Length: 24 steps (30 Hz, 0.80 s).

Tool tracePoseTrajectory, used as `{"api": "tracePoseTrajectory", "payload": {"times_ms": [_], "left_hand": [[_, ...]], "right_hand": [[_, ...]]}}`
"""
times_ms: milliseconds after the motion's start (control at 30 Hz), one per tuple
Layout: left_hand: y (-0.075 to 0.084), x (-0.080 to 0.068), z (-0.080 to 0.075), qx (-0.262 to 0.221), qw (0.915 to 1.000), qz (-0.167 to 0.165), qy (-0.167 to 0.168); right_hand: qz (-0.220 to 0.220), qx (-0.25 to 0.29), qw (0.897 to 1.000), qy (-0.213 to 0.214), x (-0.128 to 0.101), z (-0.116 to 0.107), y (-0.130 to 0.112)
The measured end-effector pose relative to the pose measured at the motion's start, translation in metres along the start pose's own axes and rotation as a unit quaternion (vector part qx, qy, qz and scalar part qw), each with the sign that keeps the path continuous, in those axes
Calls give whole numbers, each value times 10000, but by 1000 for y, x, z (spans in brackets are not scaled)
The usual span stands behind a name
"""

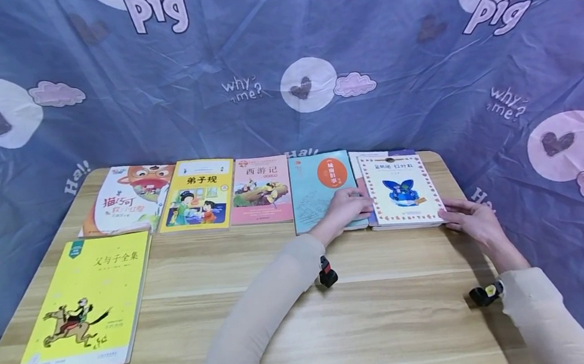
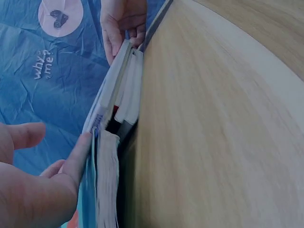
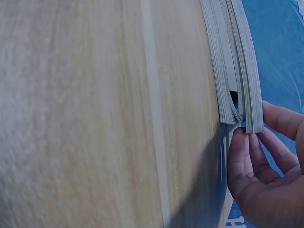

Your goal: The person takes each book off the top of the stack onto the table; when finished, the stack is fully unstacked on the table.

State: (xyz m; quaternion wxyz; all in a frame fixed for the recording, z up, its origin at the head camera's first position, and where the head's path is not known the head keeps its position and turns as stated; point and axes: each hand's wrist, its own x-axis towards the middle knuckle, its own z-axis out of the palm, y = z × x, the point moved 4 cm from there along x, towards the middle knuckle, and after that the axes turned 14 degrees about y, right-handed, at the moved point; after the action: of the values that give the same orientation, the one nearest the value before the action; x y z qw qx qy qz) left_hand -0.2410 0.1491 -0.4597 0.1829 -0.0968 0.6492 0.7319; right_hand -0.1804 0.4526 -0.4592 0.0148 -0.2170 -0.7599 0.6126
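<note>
Squarely between both hands, white book (image 1: 401, 190)

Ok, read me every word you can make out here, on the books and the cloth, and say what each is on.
"pig", "why me?", "Ha!": cloth.
"父与子全集": yellow book, near left.
"弟子规": second book in the row.
"西游记": pink book.
"城南旧事": teal book under the left hand.
Fox book and white book by the right hand: titles blurred.
Small print: unreadable.

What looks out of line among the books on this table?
The white-covered book sits on a stack rather than flat in the row, overlapping others beneath it. The left hand and right hand touch its opposite edges. Nothing looks damaged.
</note>
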Motion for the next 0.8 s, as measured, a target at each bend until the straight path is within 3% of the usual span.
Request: {"api": "tracePoseTrajectory", "payload": {"times_ms": [233,400,800], "left_hand": [[0,-1,2,-218,9995,-218,-91],[0,-4,6,-317,9988,-359,125],[-1,-10,17,-607,9970,-188,443]], "right_hand": [[-43,-27,10000,53,2,1,0],[-196,-73,9997,-108,5,0,0],[-131,-562,9983,-20,4,0,-3]]}}
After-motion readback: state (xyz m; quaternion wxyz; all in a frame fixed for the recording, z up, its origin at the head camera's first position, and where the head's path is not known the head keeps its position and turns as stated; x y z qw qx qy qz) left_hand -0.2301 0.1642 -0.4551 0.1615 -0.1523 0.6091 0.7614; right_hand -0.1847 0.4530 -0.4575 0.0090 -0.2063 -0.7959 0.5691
